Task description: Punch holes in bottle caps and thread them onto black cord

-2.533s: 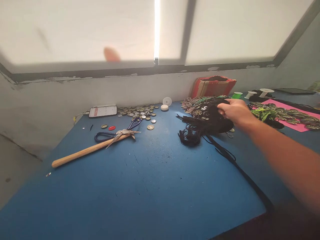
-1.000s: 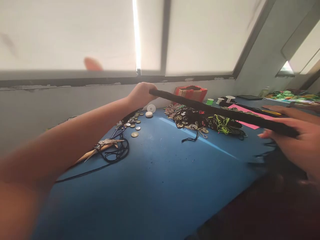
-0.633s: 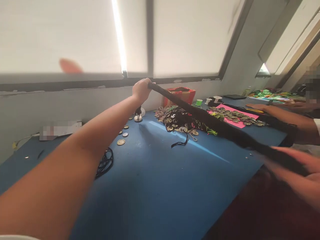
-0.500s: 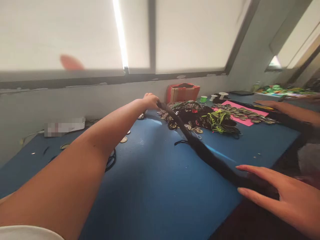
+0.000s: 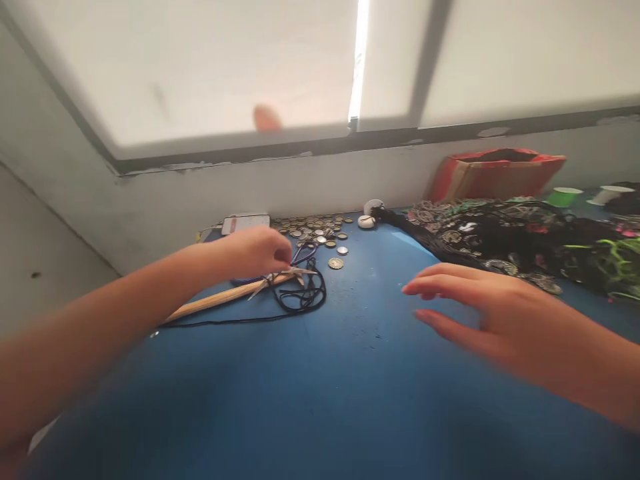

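My left hand (image 5: pixel 255 252) reaches across the blue table (image 5: pixel 320 400) with its fingers curled down onto a pair of blue-handled scissors (image 5: pixel 295 270). The scissors lie on a wooden stick (image 5: pixel 215 301), beside a loose loop of black cord (image 5: pixel 303 299). My right hand (image 5: pixel 470 310) hovers above the table at the right, fingers stretched out and holding nothing. A long black bundle (image 5: pixel 407 230) lies on the table beyond it, running from a small white spool (image 5: pixel 367 221) towards a heap of beaded pieces (image 5: pixel 505 233).
Several bottle caps (image 5: pixel 315 230) are scattered near the wall beside a phone (image 5: pixel 245 222). A red box (image 5: pixel 495 173) stands at the back right, with a green spool (image 5: pixel 563 195) and neon green cord (image 5: pixel 617 263) further right. A window runs above the wall.
The black bundle that both hands stretched in the air now lies on the table. My left hand has moved left onto the scissors and my right hand is free.
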